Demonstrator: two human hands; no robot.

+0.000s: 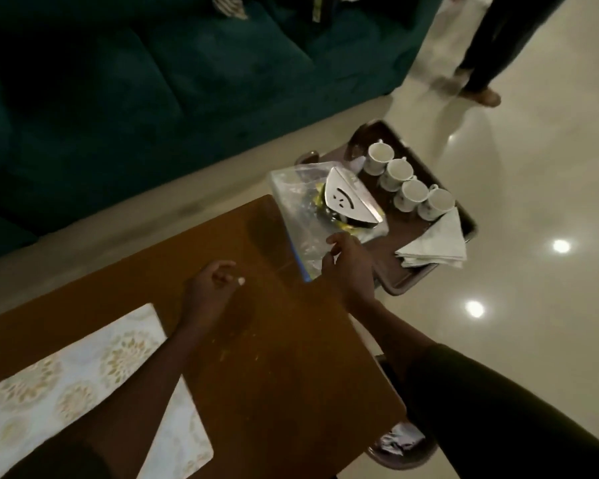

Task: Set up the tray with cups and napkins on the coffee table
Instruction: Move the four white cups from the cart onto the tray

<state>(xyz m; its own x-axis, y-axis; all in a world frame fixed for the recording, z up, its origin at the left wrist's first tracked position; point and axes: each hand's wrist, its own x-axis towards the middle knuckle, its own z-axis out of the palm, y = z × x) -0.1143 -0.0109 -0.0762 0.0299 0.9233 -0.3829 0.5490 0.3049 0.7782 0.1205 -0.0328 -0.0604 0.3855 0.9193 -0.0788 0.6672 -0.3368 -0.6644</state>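
A dark brown tray sits past the far right corner of the brown coffee table. On it stand several white cups in a row, with a stack of folded white napkins beside them. My right hand grips the near edge of a clear plastic bag that holds a white triangular napkin holder, and the bag hangs over the table corner and the tray. My left hand hovers over the table with its fingers loosely curled and nothing in it.
A pale patterned placemat lies on the table's near left. A dark green sofa runs along the far side. Another person's legs stand on the glossy floor at the upper right. A dark round object sits below the table's near right edge.
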